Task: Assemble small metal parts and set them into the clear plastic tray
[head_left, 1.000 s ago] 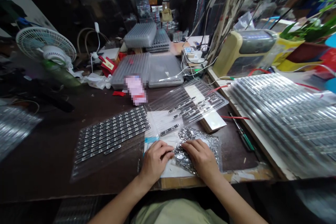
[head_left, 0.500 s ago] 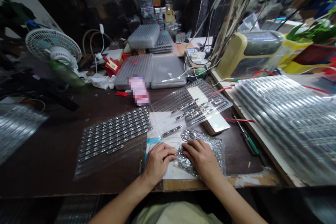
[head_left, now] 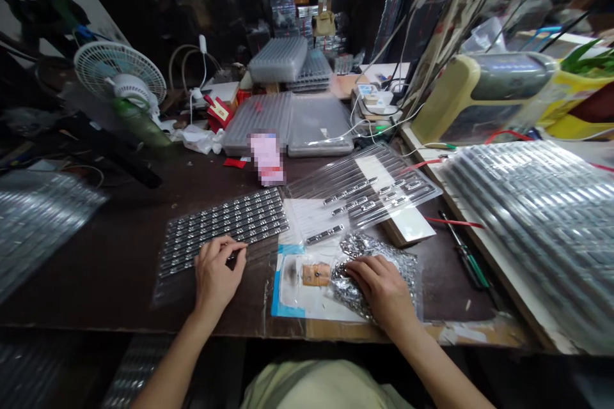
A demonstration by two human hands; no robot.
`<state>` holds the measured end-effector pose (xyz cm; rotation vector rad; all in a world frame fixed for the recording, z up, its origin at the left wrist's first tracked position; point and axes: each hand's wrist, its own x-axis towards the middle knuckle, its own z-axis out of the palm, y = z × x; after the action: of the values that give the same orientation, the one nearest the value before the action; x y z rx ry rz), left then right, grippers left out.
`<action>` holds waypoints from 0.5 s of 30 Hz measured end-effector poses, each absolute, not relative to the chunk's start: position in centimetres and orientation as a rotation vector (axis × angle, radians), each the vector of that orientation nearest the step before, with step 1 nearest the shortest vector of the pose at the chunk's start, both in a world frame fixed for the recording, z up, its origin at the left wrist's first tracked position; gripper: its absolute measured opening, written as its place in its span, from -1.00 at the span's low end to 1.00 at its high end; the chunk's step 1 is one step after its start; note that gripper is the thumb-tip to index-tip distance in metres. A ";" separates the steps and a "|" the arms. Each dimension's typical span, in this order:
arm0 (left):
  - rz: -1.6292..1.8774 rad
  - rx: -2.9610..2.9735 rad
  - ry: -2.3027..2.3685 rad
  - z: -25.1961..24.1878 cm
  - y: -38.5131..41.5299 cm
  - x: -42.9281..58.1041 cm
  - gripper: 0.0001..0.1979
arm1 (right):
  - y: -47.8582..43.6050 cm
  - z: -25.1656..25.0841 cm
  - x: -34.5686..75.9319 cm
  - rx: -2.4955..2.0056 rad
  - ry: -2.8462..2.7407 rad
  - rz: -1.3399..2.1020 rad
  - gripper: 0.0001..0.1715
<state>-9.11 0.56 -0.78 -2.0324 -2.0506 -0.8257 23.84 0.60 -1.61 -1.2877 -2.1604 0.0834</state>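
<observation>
Pinching metal-strip tray (head_left: 175,287) | left fingers (head_left: 230,244) closed | right fingers (head_left: 359,268) pressing foil bag (head_left: 357,244)

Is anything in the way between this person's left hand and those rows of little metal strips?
Nothing visible is. The left hand already reaches the lower edge of the rows of metal strips, which lie on a clear plastic sheet.

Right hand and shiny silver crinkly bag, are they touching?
Touching: the head view shows the right hand resting flat on the shiny silver crinkly bag.

Left hand (head_left: 217,278), right hand (head_left: 381,287) bare — forearms (head_left: 175,358) bare too — pale khaki garment (head_left: 319,386) on torso.
</observation>
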 end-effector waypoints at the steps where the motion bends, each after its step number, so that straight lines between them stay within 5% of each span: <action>1: -0.836 -2.039 -2.042 -0.5 0.6 -8.7 -0.88 | 0.5 -1.5 23.8 -1.278 -2.145 0.100 -0.77; 7: -0.901 -2.506 -1.843 1.3 3.6 -1.6 -0.92 | -0.1 -0.5 20.7 -1.318 -2.086 0.327 -0.82; 15: -0.938 -2.618 -1.932 1.2 5.5 1.8 -0.92 | 0.0 -1.3 18.0 -1.397 -2.103 0.221 -0.90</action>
<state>1.79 5.55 1.18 -2.6183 -1.9319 -0.9383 17.98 -0.02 -1.32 -1.3973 -2.1032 0.2206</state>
